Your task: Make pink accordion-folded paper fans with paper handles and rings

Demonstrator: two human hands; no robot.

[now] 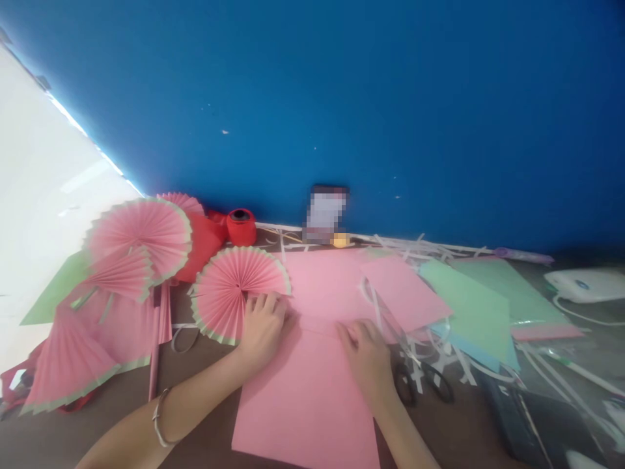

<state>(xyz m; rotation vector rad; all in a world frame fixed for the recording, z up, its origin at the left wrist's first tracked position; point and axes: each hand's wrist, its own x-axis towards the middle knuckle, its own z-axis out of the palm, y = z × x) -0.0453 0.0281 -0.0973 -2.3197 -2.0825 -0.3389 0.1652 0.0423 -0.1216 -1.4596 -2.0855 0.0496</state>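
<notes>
I see the left hand [266, 329] and right hand [365, 358] loosely curled at the far part of a pink sheet [305, 397] at my six o'clock; whether either pinches it, I cannot tell. Around that sheet, a pleated fan [234, 283] lies at eleven o'clock, scissors [424, 367] at three, green paper [471, 306] at two.

Pink paper sheet [305, 397], plain, rectangular, unpleated, lying flat on counter [195, 423], bottom centre of frame. Slightly skewed; lower left corner visible, lower right runs off bottom edge. Top edge meets more pink paper [322, 280] at frame centre, also flat; can't tell if separate sheet or same one creased.
</notes>
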